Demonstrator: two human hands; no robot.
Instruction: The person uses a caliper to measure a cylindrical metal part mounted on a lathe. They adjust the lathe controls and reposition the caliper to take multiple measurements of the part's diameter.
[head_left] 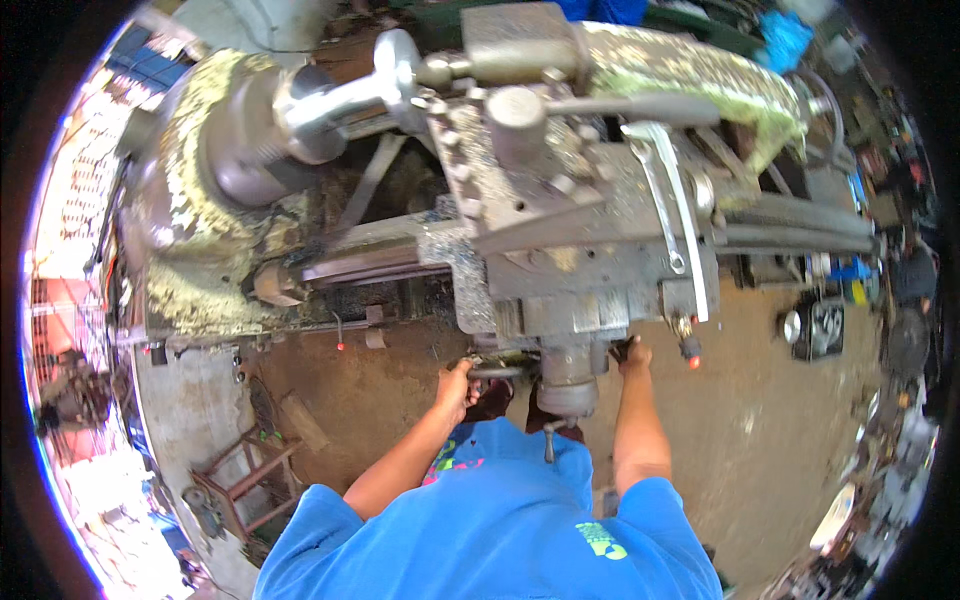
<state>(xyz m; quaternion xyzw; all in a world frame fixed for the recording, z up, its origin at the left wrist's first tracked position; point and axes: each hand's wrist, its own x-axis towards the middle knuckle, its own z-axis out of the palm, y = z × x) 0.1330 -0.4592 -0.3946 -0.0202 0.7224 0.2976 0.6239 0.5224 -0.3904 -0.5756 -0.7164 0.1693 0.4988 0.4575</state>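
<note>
One bright, flanged metal workpiece point(345, 103) is mounted on the lathe, left of the tool post point(516, 130), which serves as landmark throughout. Its left end is at the chuck point(250, 140), further left; its flange faces the tailstock point(520, 45), beyond the landmark. Whether the tailstock tip touches the flange cannot be resolved.

Hands: both on the near side of the post, low down. Left hand point(457, 388), near-left: fingers curled closed around the rim of a handwheel point(497, 373). Right hand point(634, 352), near-right: fingertips partly hidden at the machine's edge, beside a dark part; finger opening and hold cannot be told.

Progress (judgement): mounting looks done. Shaft and flange both gleam, and pale specks point(578, 150) about the base of the post resemble chips, so some cutting seems done. Remaining: unknown; final form and dimensions are not readable. Workpiece not yet unloaded, so the job is probably mid-course, the handwheel grip suggesting feed or positioning.

Also noted: a spanner point(660, 210) and a long, pale flat tool point(686, 220), kind unclear, lie right of the post.
</note>
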